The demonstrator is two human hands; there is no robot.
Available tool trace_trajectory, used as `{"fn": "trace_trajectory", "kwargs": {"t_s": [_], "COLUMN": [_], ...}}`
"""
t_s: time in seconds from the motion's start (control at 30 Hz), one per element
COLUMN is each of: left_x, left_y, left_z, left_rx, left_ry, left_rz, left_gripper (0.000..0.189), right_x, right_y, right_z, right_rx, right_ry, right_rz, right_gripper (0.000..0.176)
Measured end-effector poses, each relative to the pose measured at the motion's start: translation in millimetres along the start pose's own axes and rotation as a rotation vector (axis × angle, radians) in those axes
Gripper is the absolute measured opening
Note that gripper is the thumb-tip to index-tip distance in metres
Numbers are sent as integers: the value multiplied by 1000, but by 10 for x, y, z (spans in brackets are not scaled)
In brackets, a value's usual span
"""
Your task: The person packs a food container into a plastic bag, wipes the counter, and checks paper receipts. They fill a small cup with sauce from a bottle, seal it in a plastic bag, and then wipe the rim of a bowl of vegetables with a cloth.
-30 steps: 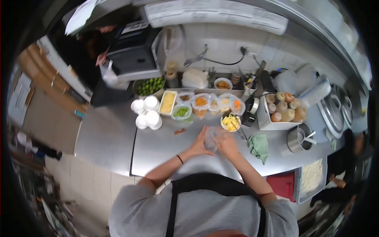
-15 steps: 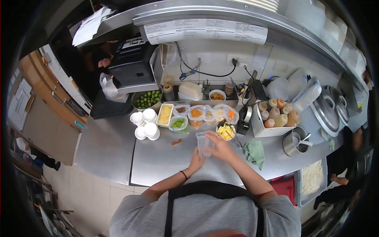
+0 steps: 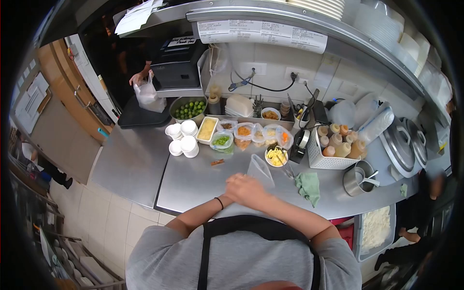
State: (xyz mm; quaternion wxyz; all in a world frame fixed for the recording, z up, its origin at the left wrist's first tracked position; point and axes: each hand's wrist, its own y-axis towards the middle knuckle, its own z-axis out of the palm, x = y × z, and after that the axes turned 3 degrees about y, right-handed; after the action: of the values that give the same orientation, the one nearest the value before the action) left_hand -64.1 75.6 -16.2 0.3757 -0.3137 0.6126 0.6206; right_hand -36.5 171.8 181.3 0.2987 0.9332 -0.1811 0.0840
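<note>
My right hand (image 3: 245,188) lies across my left hand (image 3: 229,194) near the counter's front edge. The right fingers are closed, but what they hold, if anything, is hidden. Most of my left hand's fingers are covered by the right. Just beyond my hands, a clear plastic bag (image 3: 261,170) slants up from behind my right hand; whether either hand grips it cannot be seen. Past the bag stands a bowl of yellow strips (image 3: 276,156) with tongs. A green cloth (image 3: 308,188) is to the right, and a small brown piece (image 3: 217,162) lies to the left.
White cups (image 3: 188,145), a yellow-filled tray (image 3: 207,130), bagged ingredients (image 3: 244,131) and a bowl of green fruit (image 3: 189,109) line the back. Right are a bottle basket (image 3: 333,160) and metal pot (image 3: 358,181). Another person's hand (image 3: 139,77) touches a white bag (image 3: 149,98).
My hands have come together and moved closer to my body. The clear bag, earlier upright between them, now slants beyond them. The view has shifted, and the other person's hand now reaches the white bag.
</note>
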Motion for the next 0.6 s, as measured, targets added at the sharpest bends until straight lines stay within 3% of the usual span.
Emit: {"fn": "trace_trajectory", "kwargs": {"t_s": [0.03, 0.07, 0.1, 0.17, 0.2, 0.27, 0.3, 0.37, 0.5, 0.57, 0.6], "left_x": [-41, -84, -157, -311, -341, -404, -442, -498, -660, -961, -936], "left_y": [15, 15, 11, 11, 12, -25, -19, 21, 265, 409, 432], "left_z": [-118, -232, -310, -442, -530, -666, -682, -713, -750, -557, -507], "left_rx": [135, 272, 268, 481, 471, 571, 562, 565, 504, 599, 596], "left_ry": [588, 1175, 1178, 1132, 1135, 1109, 1112, 1059, 1056, 1000, 1002], "left_rz": [151, 301, 299, 79, 83, 155, 153, 201, 223, 184, 185], "left_gripper": [42, 40, 40, 31, 31, 27, 27, 24, 25, 21, 21], "right_x": [-121, -384, -575, -740, -720, -626, -524, -315, -260, -328, -358], "right_y": [-158, -379, -584, -938, -1043, -1184, -1110, -964, -792, -801, -752], "right_z": [252, 614, 864, 943, 906, 827, 685, 368, 58, 71, -31], "right_rx": [-1, 101, 205, 427, 426, 557, 563, 467, 410, 266, 180], "right_ry": [4, -245, -496, -225, -232, 216, 214, 560, 608, 281, 102], "right_rz": [-4, 109, 220, 560, 552, 544, 537, 651, 638, 295, 224], "right_gripper": [21, 18, 17, 23, 23, 28, 28, 34, 31, 18, 12]}}
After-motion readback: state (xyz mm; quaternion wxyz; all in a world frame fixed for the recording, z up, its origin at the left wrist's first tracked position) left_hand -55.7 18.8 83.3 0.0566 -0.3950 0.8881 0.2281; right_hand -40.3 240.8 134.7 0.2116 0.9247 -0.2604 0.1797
